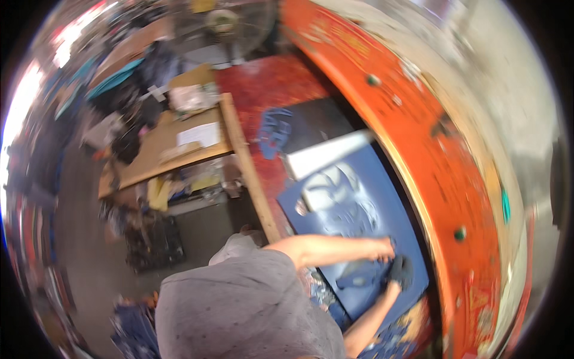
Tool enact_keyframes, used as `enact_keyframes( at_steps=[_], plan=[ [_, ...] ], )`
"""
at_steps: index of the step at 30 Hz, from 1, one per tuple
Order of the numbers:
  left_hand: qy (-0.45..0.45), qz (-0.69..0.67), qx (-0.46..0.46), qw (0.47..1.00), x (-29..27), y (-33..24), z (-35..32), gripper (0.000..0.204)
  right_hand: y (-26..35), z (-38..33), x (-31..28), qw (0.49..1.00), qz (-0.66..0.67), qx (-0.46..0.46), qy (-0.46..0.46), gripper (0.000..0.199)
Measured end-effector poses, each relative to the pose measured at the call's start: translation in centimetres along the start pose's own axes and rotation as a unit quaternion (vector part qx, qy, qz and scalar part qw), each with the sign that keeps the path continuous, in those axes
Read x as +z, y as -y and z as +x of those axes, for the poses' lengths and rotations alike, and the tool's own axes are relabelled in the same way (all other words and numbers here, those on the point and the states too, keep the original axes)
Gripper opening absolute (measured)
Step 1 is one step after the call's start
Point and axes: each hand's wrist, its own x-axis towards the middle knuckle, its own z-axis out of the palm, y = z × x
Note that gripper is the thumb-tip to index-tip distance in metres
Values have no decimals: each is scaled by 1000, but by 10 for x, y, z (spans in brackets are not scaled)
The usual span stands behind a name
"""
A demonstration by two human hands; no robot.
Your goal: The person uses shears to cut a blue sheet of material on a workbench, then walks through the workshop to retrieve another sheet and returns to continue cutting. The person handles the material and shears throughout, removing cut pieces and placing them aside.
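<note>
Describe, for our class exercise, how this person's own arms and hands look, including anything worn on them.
The left forearm and right forearm are bare, below a grey top with faint dark specks. The left hand looks ungloved; the right hand is partly hidden by dark material, too blurred to call a glove.

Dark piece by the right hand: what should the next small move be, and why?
Probably bring the left hand onto the dark piece to steady it: the right hand is at its lower edge, and the left is close by over the blue sheet. Blur hides the exact grip.
</note>
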Motion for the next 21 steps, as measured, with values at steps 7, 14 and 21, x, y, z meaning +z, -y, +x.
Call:
enact_keyframes(
  at_steps=[7,14,21],
  plan=[
    [-62,-55,-34,996,15,-5,-2,13,-31,14,13,994,92,54,-1,32],
    [11,-96,-4,995,9,-10,-11,1,-12,12,1,997,-53,42,29,39],
    [-4,-85,10,996,8,3,2,4,-6,32,-34,968,-51,-124,212,43]
  ],
)
